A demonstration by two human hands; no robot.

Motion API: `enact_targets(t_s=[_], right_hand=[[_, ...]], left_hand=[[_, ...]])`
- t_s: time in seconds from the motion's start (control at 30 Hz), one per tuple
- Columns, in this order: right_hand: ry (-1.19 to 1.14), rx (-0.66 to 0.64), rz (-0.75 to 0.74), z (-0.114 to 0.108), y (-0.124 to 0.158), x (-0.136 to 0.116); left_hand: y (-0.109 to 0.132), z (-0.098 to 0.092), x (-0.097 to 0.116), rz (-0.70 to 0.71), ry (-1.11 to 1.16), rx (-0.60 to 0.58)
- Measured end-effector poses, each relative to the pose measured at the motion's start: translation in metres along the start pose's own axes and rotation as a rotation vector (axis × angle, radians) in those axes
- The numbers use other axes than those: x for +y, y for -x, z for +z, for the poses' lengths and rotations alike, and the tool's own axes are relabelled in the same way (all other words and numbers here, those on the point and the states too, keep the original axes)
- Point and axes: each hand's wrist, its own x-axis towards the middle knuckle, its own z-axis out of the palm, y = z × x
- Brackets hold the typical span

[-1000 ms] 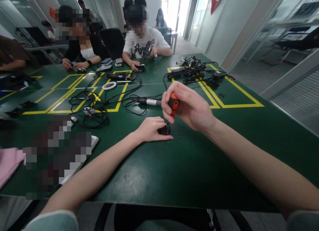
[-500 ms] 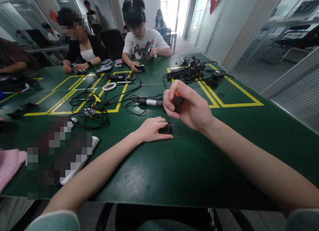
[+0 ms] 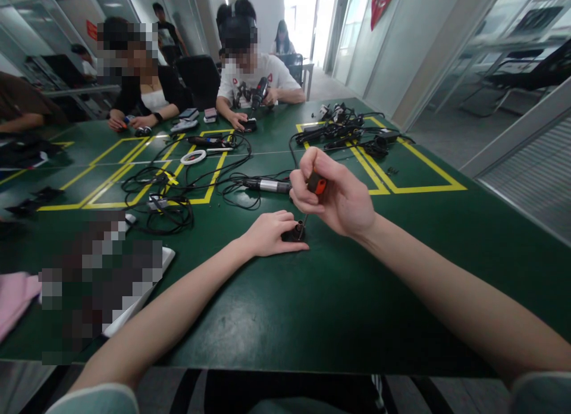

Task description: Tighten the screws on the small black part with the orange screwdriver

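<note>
The left hand (image 3: pixel 270 234) holds a small black part (image 3: pixel 294 234) between thumb and fingers on the green table (image 3: pixel 250 319), and above that table the right hand (image 3: pixel 341 194) curls around an orange and black screwdriver (image 3: pixel 318 184) pointing down.

Pink cloth (image 3: pixel 16 298), tangled black cables (image 3: pixel 342 132)

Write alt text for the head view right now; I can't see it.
The right hand holds an orange and black screwdriver, its shaft pointing down at a small dark part that the left hand holds on a green table. Black cables lie beyond, and a person across the table holds what looks like a drill.
</note>
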Motion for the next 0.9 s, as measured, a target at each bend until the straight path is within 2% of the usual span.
enact_targets(t_s=[0.1, 0.23, 0.43, 0.7, 0.9], right_hand=[[0.028, 0.004, -0.026, 0.0039, -0.0015, -0.0007], [0.051, 0.017, 0.037, 0.0069, -0.0015, -0.0026], [-0.048, -0.030, 0.007, 0.0044, 0.0027, 0.0008], [0.031, -0.003, 0.018, 0.0002, -0.0016, -0.0038], [-0.030, -0.021, 0.042, -0.0003, 0.0002, -0.0026]], left_hand=[[0.0005, 0.0014, -0.0011, 0.003, -0.005, 0.009], [0.0003, 0.0016, -0.0010, 0.003, -0.008, 0.010], [0.0000, 0.0001, 0.0006, -0.001, -0.010, 0.006], [0.0002, 0.0015, -0.0004, 0.000, -0.012, 0.004], [-0.0005, 0.0008, 0.0004, -0.008, 0.007, -0.005]])
